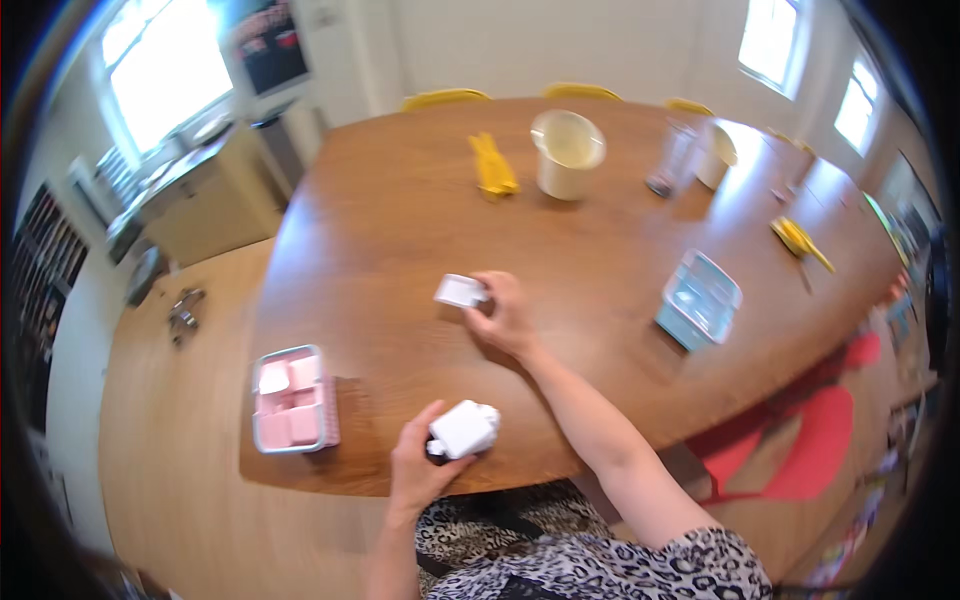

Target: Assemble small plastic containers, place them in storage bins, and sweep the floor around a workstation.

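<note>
Your left hand (412,465) curls snugly round the near white block (465,428) by the worktop's (580,300) near edge, your right hand (507,318) pinches the far white block (459,291) by its right end; keep both grips firm, fingers at the sides, well right of the pink tub (330,415).

Along the far side of the broad brown wooden table (380,230) I see a cream-white round bucket (567,172), with a limp bright-yellow bundle (491,166) lying to its left, its kind unclear to me. Right of the bucket I make out a tall transparent vessel (676,155) near a second cream-coloured container (714,160), and farther right a yellow long-handled tool (798,242). Rounded yellow chair backs (446,98) show beyond the far edge; a red moulded chair (815,445) stands at lower right. At left I see a pale wooden cabinet (208,208) below a bright window (165,70).
</note>
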The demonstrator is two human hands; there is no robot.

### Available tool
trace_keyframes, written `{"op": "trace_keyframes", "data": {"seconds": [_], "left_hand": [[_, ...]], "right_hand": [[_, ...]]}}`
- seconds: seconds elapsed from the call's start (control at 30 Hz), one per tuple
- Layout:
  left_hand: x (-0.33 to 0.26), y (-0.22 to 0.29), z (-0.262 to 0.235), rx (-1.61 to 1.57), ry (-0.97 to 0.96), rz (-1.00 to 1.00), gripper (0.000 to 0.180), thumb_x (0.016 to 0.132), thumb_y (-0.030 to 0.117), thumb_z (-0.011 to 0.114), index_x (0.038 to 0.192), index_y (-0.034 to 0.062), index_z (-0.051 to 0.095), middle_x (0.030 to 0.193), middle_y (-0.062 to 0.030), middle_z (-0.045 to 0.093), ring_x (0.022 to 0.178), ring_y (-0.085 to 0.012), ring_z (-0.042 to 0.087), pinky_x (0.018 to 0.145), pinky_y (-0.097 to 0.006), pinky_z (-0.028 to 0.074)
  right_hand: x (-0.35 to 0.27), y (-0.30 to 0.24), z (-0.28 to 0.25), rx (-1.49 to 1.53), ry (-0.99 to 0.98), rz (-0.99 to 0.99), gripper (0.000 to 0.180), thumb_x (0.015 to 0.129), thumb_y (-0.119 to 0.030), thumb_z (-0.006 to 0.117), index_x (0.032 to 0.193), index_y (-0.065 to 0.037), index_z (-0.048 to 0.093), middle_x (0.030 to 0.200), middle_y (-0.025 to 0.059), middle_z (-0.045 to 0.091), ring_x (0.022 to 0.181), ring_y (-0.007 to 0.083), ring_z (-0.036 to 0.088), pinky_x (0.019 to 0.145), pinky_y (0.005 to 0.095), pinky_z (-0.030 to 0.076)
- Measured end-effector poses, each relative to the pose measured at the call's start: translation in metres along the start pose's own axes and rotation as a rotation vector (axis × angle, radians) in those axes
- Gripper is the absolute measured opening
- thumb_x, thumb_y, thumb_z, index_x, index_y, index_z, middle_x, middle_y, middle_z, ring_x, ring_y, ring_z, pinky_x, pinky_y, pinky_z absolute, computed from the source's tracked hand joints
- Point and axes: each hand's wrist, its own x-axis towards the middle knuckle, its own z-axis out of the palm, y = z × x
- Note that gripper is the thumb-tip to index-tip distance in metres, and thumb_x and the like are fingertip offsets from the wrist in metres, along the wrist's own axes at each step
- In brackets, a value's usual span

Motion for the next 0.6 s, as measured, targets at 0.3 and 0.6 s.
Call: {"op": "trace_keyframes", "data": {"seconds": [0.3,0.6], "left_hand": [[-0.009,-0.007,-0.002,-0.089,0.064,-0.016,0.078,0.069,0.018,0.088,0.137,0.0076,0.052,0.123,-0.0159,0.061,0.113,-0.0282,0.060,0.097,-0.036,0.049],[-0.012,-0.011,-0.013,-0.182,0.089,-0.066,0.076,0.073,0.019,0.086,0.139,0.0093,0.051,0.126,-0.0156,0.058,0.112,-0.0266,0.061,0.097,-0.036,0.050]], "right_hand": [[-0.013,-0.001,-0.017,-0.200,-0.205,-0.073,0.026,0.068,-0.010,0.079,0.090,-0.006,0.064,0.104,0.0134,0.062,0.103,0.0338,0.056,0.089,0.0424,0.045],[-0.007,0.004,-0.013,-0.198,-0.205,-0.110,0.027,0.067,-0.007,0.080,0.086,-0.005,0.061,0.103,0.0148,0.062,0.103,0.0341,0.056,0.090,0.0429,0.045]]}}
